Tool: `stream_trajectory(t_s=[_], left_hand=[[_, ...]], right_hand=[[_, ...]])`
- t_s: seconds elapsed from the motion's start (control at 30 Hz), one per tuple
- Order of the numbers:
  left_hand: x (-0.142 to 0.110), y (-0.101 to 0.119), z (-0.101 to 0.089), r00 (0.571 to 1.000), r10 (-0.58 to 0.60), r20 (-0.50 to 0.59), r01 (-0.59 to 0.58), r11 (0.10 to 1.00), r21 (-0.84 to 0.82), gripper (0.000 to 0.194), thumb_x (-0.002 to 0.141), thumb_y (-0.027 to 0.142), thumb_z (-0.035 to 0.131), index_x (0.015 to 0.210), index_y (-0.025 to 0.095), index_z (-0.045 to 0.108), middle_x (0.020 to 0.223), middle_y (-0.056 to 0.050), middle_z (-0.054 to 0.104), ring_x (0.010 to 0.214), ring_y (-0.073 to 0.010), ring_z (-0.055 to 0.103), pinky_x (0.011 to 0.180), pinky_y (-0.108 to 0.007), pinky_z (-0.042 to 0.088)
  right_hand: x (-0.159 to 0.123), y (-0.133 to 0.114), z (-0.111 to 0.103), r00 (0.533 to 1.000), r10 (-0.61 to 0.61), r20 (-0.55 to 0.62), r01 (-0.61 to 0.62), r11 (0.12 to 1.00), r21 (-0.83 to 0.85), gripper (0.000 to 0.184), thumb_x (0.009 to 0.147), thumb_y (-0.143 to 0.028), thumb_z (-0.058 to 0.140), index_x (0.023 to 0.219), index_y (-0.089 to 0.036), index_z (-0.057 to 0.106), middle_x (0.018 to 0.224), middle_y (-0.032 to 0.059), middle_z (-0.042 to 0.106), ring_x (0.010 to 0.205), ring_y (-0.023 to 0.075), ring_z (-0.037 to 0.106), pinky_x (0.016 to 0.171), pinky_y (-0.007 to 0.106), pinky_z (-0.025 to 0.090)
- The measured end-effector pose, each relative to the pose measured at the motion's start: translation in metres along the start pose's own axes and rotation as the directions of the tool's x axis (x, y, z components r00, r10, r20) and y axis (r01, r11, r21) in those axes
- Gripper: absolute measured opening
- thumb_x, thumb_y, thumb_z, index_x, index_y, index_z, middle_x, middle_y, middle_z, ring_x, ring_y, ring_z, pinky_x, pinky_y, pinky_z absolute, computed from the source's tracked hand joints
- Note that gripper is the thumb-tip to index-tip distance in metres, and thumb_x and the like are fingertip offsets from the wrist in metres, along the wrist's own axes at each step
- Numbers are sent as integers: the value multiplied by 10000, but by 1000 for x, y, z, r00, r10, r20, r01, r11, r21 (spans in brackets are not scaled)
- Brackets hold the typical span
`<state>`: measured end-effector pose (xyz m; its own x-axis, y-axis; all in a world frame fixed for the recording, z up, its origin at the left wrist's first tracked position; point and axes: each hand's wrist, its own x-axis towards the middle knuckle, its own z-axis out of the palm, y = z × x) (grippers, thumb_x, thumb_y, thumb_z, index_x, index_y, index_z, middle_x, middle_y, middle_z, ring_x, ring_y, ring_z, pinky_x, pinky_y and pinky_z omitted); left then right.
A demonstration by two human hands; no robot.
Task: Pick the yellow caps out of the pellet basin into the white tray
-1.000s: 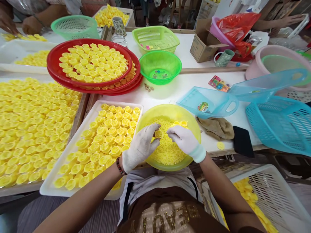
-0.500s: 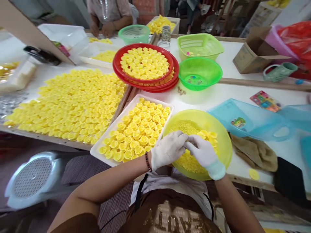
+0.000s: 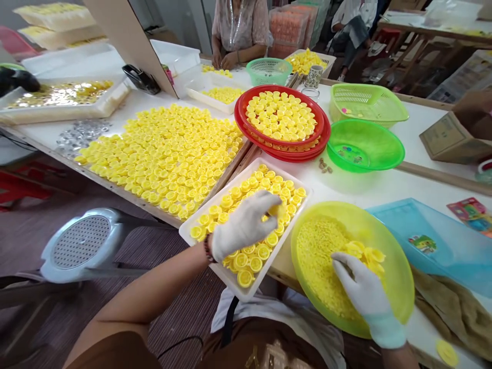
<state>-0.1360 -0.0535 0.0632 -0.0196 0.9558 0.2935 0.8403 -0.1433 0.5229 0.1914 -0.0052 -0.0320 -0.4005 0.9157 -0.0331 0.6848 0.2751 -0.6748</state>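
My left hand (image 3: 246, 225), in a white glove, hovers over the white tray (image 3: 218, 265) of yellow caps, fingers pinched on one yellow cap (image 3: 275, 210). My right hand (image 3: 361, 289), also gloved, rests inside the yellow-green bowl (image 3: 395, 287), its fingers curled over small yellow pieces (image 3: 319, 251) and several yellow caps (image 3: 365, 252) near its far side. What the right fingers hold is hidden.
A wide board (image 3: 169, 154) covered with yellow caps lies left of the tray. Stacked red plates (image 3: 246, 115) with caps, a green bowl (image 3: 365, 146), green baskets and a blue lid (image 3: 434, 241) stand beyond. A person sits across the table (image 3: 242, 25). A fan (image 3: 80, 243) is at lower left.
The hands have parted: my left hand moved from the bowl to the white tray carrying a cap, and my right hand dropped into the bowl. The camera turned left.
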Motion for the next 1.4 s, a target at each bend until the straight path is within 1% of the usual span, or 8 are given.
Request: stream_trajectory(t_s=[0.1, 0.17, 0.37, 0.53, 0.8, 1.1, 1.27, 1.4], left_hand=[[5, -39, -38, 994, -80, -76, 84, 995, 54, 170, 862, 164, 592, 1016, 169, 665, 975, -61, 667, 871, -169, 625, 809, -328, 542], [7, -60, -51, 987, -142, -75, 151, 980, 130, 117, 841, 176, 614, 942, 163, 669, 940, -61, 675, 860, -178, 625, 794, -325, 524], [4, -91, -30, 974, -217, 63, 199, 957, 211, 146, 842, 239, 650, 975, 181, 656, 930, -56, 703, 854, -208, 642, 753, -329, 486], [-4, -101, -9, 978, -207, 29, 188, 933, 307, 121, 879, 280, 632, 967, 198, 631, 953, -65, 672, 870, -217, 630, 727, -321, 478], [-8, -106, -2, 967, -241, 83, 202, 924, 326, 125, 884, 301, 631, 948, 194, 637, 940, -59, 659, 855, -211, 631, 756, -326, 486], [-4, -106, -7, 949, -296, 107, 235, 893, 383, 147, 888, 311, 628, 903, 168, 659, 963, -78, 658, 866, -222, 637, 737, -327, 478], [8, -99, -13, 924, -319, 209, 182, 851, 492, 204, 888, 333, 628, 794, 157, 669, 942, -89, 656, 807, -222, 635, 639, -316, 436], [16, -98, -14, 926, -295, 236, 166, 879, 448, 280, 943, 336, 553, 787, 145, 684, 892, -94, 655, 781, -210, 622, 649, -322, 443]], right_hand=[[-2, 4, 6, 1000, 5, -7, -6, 999, -41, 324, 902, -468, 535, 1020, -226, 713, 1109, 89, 757, 1052, 298, 704, 966, 484, 556], [-2, 4, 9, 1000, 5, -5, -5, 999, -51, 321, 904, -462, 531, 1023, -225, 712, 1116, 86, 755, 1061, 295, 701, 979, 485, 549], [0, 2, 13, 1000, 18, 11, -17, 996, -83, 307, 904, -462, 538, 1023, -234, 705, 1108, 75, 754, 1039, 279, 703, 980, 475, 550], [0, 3, 13, 1000, -3, 26, 6, 997, -81, 295, 920, -449, 524, 1030, -239, 700, 1114, 69, 751, 1053, 272, 698, 980, 460, 549], [1, 5, 14, 999, -2, 51, 7, 996, -90, 297, 927, -449, 524, 1041, -236, 696, 1118, 65, 751, 1057, 268, 700, 969, 444, 555], [1, 4, 13, 998, -2, 59, 7, 996, -84, 297, 931, -454, 516, 1041, -241, 690, 1123, 62, 747, 1070, 264, 689, 993, 448, 532], [2, 4, 14, 998, -8, 57, 14, 995, -95, 291, 935, -441, 507, 1041, -243, 692, 1121, 57, 750, 1068, 264, 692, 981, 440, 539], [1, 3, 13, 998, -47, 52, 52, 993, -105, 282, 939, -424, 506, 1037, -237, 693, 1104, 55, 754, 1047, 255, 700, 957, 418, 553]])
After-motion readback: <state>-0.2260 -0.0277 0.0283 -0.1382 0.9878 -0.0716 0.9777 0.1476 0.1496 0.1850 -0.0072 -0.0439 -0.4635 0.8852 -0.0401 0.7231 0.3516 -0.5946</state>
